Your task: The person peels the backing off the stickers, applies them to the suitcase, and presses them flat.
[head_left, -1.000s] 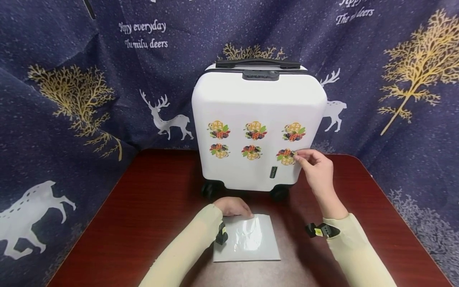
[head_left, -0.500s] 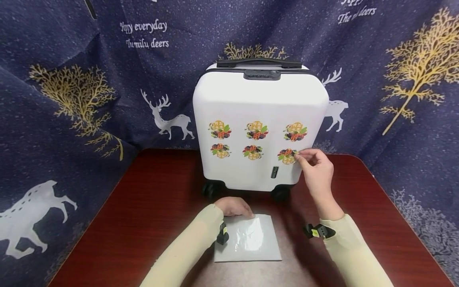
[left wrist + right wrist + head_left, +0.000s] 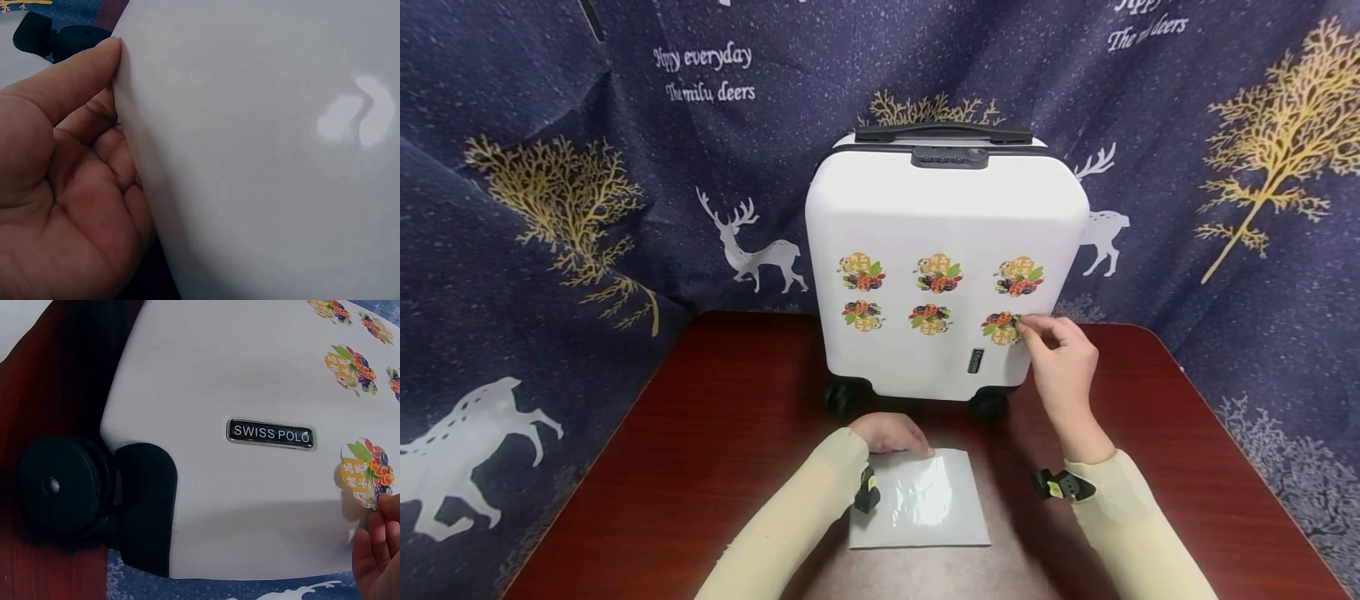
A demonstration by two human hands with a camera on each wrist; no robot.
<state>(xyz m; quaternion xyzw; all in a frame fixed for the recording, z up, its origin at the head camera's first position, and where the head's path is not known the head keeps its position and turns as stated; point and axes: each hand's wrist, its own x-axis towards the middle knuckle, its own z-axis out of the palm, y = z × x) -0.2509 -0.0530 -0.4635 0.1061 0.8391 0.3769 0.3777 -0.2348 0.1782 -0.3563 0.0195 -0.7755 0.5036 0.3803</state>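
Observation:
A white suitcase [image 3: 947,192] stands upright on the table, with fruit stickers in two rows on its front. My right hand [image 3: 1063,358] pinches the edge of the lower right fruit sticker [image 3: 367,472] between thumb and fingertips. In the right wrist view that sticker casts a shadow on the shell, and part of its edge stands off the surface. Below the suitcase, my left hand [image 3: 891,433] pinches the far edge of a glossy white sheet [image 3: 917,508]; in the left wrist view the thumb lies at the edge and the other fingers are partly hidden behind it.
Black wheels [image 3: 59,484] support the suitcase on the dark red table [image 3: 722,417]. A SWISS POLO badge [image 3: 270,434] sits near the lower right sticker. Behind hangs a dark blue cloth [image 3: 760,150] printed with deer and golden trees.
The head view has shifted slightly. Both hands keep their holds, the right on the sticker by the suitcase and the left on the sheet.

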